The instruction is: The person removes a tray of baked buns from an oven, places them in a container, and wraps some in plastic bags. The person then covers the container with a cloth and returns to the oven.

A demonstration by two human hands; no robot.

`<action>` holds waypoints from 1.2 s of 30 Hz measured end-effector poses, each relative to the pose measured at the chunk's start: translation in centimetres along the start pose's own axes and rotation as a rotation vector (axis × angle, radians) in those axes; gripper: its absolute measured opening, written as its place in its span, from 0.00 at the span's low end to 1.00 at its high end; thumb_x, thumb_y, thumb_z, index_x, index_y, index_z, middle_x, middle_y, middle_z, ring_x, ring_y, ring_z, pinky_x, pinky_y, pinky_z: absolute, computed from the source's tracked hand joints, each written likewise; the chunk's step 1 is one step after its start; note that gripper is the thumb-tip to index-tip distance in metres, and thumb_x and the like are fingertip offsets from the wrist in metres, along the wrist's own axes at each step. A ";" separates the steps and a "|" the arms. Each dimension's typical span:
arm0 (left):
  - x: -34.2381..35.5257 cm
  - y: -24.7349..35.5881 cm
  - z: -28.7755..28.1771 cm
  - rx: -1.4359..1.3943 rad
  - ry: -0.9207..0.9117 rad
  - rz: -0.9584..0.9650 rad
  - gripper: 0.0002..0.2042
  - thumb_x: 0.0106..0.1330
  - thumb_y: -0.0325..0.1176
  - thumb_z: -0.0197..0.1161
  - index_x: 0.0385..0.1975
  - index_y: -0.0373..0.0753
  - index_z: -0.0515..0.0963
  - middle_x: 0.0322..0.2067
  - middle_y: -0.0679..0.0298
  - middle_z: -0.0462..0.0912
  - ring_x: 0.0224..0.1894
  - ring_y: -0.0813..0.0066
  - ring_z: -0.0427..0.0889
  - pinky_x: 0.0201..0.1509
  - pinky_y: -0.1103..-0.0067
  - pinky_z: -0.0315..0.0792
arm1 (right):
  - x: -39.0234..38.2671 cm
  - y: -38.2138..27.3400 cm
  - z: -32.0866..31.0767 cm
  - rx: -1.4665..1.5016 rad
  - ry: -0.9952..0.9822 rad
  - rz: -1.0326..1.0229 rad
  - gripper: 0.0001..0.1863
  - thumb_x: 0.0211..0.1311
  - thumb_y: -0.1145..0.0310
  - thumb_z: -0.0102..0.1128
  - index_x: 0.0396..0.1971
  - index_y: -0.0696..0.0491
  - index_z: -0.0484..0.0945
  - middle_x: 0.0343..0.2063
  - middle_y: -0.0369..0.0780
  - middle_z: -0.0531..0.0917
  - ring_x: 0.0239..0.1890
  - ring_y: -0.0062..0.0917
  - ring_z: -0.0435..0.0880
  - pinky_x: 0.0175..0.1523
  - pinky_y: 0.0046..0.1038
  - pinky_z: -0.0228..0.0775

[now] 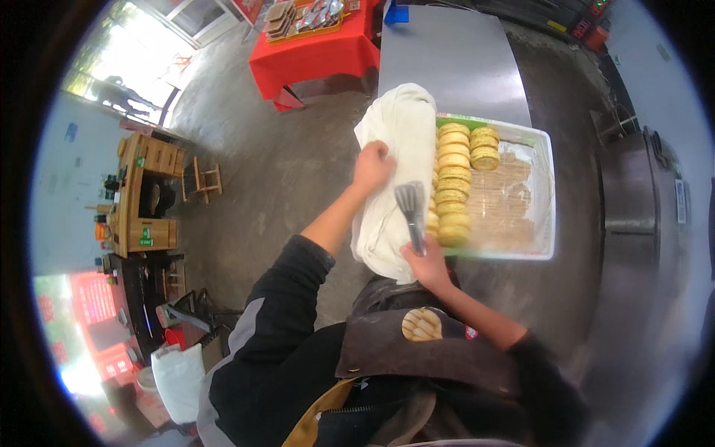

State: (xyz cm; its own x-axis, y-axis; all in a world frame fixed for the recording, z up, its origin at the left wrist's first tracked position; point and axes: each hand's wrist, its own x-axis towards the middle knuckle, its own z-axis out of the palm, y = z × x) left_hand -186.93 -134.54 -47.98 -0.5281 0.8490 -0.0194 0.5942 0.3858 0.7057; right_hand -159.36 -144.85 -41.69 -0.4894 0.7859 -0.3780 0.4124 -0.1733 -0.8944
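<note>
White tray on the counter, white cloth bunched over its left edge. Left hand is clamped on a fold of the cloth, pulling it back off the round cakes stacked in rows just right of that grip. Cloth looks soft, light and floppy; best held at a bunched fold. Right hand is wrapped around metal tongs, tips lying over the cloth beside the cakes. Cakes look crumbly, likely fragile, so squeeze them lightly by the sides.
</note>
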 end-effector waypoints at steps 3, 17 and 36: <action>2.7 -2.5 -2.7 -0.009 0.050 -0.080 0.30 0.53 0.44 0.76 0.55 0.36 0.79 0.55 0.50 0.83 0.60 0.52 0.81 0.65 0.63 0.75 | -0.4 -0.3 3.9 -0.034 0.113 -0.017 0.26 0.61 0.59 0.75 0.48 0.61 0.74 0.36 0.48 0.85 0.38 0.33 0.86 0.43 0.36 0.78; 9.6 -5.5 -5.5 0.154 -0.182 0.052 0.40 0.50 0.52 0.77 0.61 0.33 0.76 0.59 0.48 0.81 0.63 0.51 0.81 0.66 0.64 0.76 | 4.5 1.1 16.6 -0.306 0.263 -0.079 0.21 0.58 0.67 0.73 0.45 0.57 0.73 0.42 0.48 0.81 0.45 0.44 0.83 0.51 0.42 0.76; 16.2 4.1 0.2 -0.831 -0.060 -0.225 0.27 0.58 0.34 0.71 0.57 0.26 0.78 0.50 0.48 0.84 0.47 0.58 0.85 0.48 0.64 0.80 | 3.3 -4.0 2.9 0.378 0.437 0.048 0.25 0.58 0.74 0.69 0.57 0.58 0.76 0.44 0.42 0.85 0.39 0.23 0.83 0.44 0.28 0.78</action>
State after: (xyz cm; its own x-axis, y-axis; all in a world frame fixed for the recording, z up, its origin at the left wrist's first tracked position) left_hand -192.92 -119.10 -45.53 -0.5334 0.8105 -0.2420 -0.1702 0.1775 0.9693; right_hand -164.84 -143.28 -40.04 -0.0810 0.9301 -0.3583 0.0841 -0.3518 -0.9323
